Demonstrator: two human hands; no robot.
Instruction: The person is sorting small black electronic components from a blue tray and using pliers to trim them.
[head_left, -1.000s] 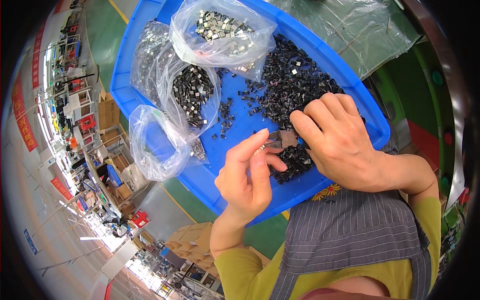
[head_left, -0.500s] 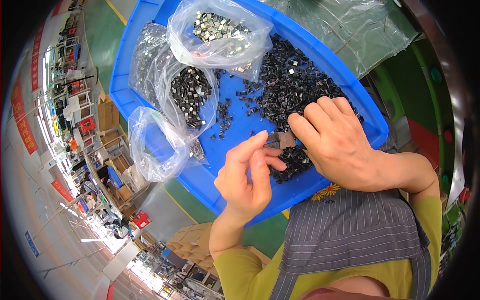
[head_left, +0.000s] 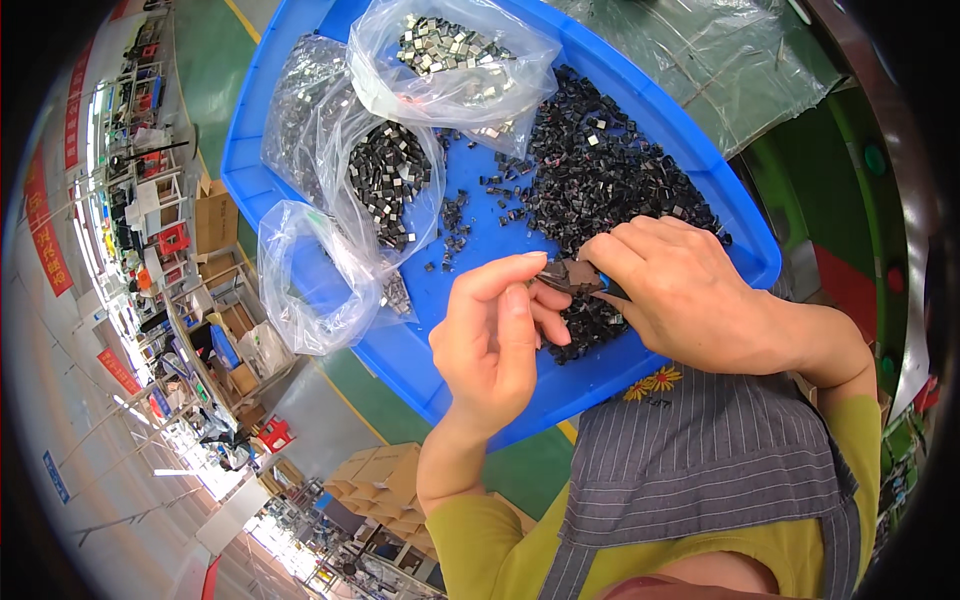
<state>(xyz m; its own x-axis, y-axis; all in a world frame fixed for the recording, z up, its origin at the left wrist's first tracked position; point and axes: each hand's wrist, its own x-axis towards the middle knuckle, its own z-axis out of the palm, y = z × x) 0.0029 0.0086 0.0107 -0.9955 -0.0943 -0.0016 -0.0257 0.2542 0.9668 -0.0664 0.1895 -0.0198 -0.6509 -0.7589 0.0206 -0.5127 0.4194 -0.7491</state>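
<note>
My right hand (head_left: 690, 290) is closed around a pair of pliers (head_left: 572, 277). Their dark metal jaws point left, and a bit of blue shows by the grip; my fingers cover the rest. My left hand (head_left: 490, 350) meets the jaw tips with its fingertips, its fingers curled in; any small piece in them is too tiny to make out. Under both hands lies a heap of small black parts (head_left: 590, 330), and a larger pile of the same sort (head_left: 610, 170) spreads beyond, all in a blue tray (head_left: 480, 215).
Inside the tray's left half stand clear plastic bags: one with silvery square pieces (head_left: 450, 45), one with black and silver pieces (head_left: 385, 185), and a crumpled bag (head_left: 315, 285) nearer me. Plastic sheeting (head_left: 720, 60) lies past the far right rim. Cardboard boxes (head_left: 380, 480) stand on the floor.
The pliers have turned, so their jaws now show darker and narrower beside my left fingertips. My right hand has tilted and shifted slightly down; the left has barely moved.
</note>
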